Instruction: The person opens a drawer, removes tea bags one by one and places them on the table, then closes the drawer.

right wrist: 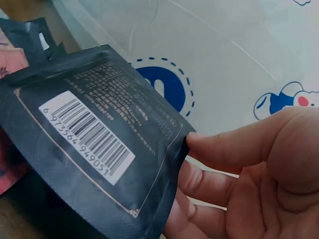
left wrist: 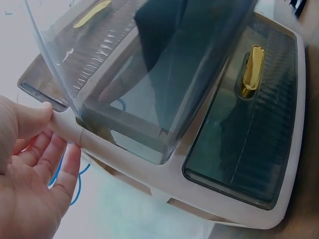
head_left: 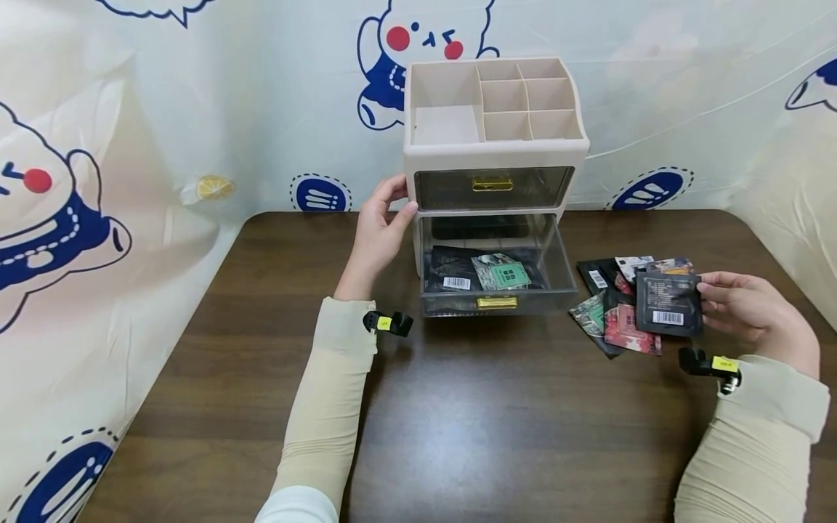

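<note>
My left hand (head_left: pixel 382 229) holds the side of a cream drawer organizer (head_left: pixel 500 154), thumb at the front edge and fingers along the side in the left wrist view. A clear dark drawer (head_left: pixel 438 305) with a gold handle is pulled out of it. Inside lie black sachets (head_left: pixel 451 267) and a green-labelled sachet (head_left: pixel 502 272). On the right, my right hand (head_left: pixel 758 312) pinches a black sachet (head_left: pixel 660 296) at its edge between thumb and fingers. Its barcode (right wrist: pixel 87 137) faces the right wrist view. Behind it, several sachets (head_left: pixel 631 330) lie in a loose pile on the table.
Divided compartments (head_left: pixel 506 98) form the organizer's top. A closed drawer (head_left: pixel 451 190) sits above the pulled-out one; another closed drawer (left wrist: pixel 234 149) shows in the left wrist view. The brown wooden table (head_left: pixel 471 428) meets a patterned curtain (head_left: pixel 288 109) at the back.
</note>
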Motion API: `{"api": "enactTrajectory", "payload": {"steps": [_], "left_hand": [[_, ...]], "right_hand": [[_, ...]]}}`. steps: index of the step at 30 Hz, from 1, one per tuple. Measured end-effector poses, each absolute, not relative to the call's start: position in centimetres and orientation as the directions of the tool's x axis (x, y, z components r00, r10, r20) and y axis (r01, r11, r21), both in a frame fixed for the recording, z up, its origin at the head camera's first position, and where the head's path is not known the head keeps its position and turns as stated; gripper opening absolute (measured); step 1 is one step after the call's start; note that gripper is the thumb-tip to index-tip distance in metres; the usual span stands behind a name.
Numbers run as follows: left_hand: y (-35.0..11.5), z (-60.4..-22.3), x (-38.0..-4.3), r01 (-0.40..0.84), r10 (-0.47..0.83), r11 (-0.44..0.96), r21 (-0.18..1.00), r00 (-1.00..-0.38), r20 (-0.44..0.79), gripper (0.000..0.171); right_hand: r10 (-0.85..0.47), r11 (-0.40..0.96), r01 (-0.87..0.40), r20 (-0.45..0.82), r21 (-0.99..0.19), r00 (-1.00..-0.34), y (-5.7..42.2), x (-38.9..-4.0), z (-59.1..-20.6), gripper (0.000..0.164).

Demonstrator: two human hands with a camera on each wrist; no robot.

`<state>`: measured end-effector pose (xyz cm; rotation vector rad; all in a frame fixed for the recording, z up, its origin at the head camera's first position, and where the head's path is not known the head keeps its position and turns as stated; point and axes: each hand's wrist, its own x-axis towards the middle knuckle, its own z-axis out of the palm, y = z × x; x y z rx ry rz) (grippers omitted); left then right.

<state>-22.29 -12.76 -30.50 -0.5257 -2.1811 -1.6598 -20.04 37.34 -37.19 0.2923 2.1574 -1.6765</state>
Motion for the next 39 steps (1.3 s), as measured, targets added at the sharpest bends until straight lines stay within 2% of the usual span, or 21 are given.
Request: {"api": "enactTrajectory", "payload": {"steps": [2,4,11,17,25,29,32,35,39], "left_hand": [[-12.8,-30.4,-22.3,0.487,0.079,0.245,0.838,-0.872,0.484,0.037],[-12.9,-30.4,-22.4,0.487,0.075,0.245,0.838,-0.872,0.484,0.037],[-12.7,-30.7,-22.4,0.496,0.098,0.235,0.836,-0.868,0.487,0.036],[-12.5,-30.5,-22.5,0.48,0.097,0.239,0.844,-0.877,0.471,0.037],[-12.6,-30.7,-22.6,0.509,0.087,0.23,0.829,-0.86,0.504,0.035],[-13.0,-30.7,-22.5,0.503,0.071,0.235,0.832,-0.862,0.501,0.035],[-13.0,-30.5,-22.6,0.514,0.07,0.234,0.825,-0.856,0.513,0.034],[-12.9,-30.5,-22.7,0.522,0.083,0.227,0.822,-0.852,0.517,0.034],[-12.7,-30.7,-22.6,0.507,0.087,0.224,0.832,-0.861,0.501,0.035]], "right_hand": [[-0.049,0.395,0.387,-0.44,-0.833,-0.897,37.3,-20.3,-37.3,0.018],[-0.039,0.473,0.378,-0.447,-0.796,-0.894,37.2,-20.5,-37.5,0.027],[0.048,0.497,0.424,-0.464,-0.757,-0.884,37.3,-20.1,-38.0,0.044],[0.058,0.527,0.376,-0.409,-0.762,-0.911,37.5,-19.6,-37.4,0.057],[0.031,0.627,0.179,-0.206,-0.758,-0.978,34.7,-20.3,-34.0,0.053],[-0.004,0.721,0.048,-0.073,-0.691,-0.997,31.5,-20.3,-32.0,0.048],[-0.027,0.718,-0.044,0.035,-0.695,-0.999,29.2,-20.1,-30.8,0.04],[-0.05,0.65,-0.119,0.113,-0.751,-0.992,27.3,-19.7,-29.7,0.032],[-0.154,0.562,-0.215,0.154,-0.799,-0.976,25.1,-19.7,-27.9,0.026]]}}
